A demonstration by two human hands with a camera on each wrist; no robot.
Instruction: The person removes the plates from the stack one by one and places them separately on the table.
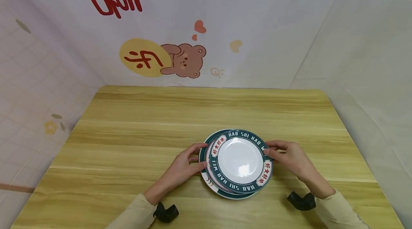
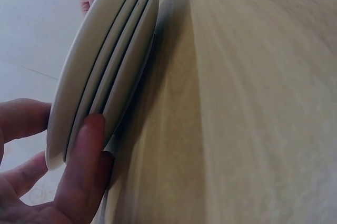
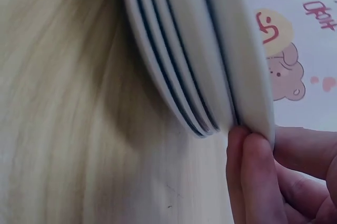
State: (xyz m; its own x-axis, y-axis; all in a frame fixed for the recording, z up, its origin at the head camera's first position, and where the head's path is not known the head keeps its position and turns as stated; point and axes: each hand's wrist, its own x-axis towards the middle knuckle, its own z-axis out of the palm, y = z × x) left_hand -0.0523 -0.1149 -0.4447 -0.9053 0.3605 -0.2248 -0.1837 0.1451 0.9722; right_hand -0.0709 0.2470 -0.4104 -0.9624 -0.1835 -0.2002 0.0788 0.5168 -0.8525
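Note:
Several round plates are stacked at the table's front middle, their undersides and rims showing pale in both wrist views. The top plate (image 1: 239, 161) is white with a dark green lettered rim and sits off to the right of the stack. Larger than it, a lower plate (image 1: 210, 185) shows its green and white rim at the left. My right hand (image 1: 289, 159) pinches the top plate's right rim, thumb above and fingers underneath. At the opposite side, my left hand (image 1: 181, 170) holds the rims of the stack (image 2: 113, 60) between thumb and fingers.
The wood-grain table (image 1: 145, 121) reaches back to a white cloth wall (image 1: 264, 18) with a printed bear and red lettering. Cloth walls also stand at both sides. A black curved piece (image 1: 166, 213) is at the left wrist, another (image 1: 301, 201) at the right.

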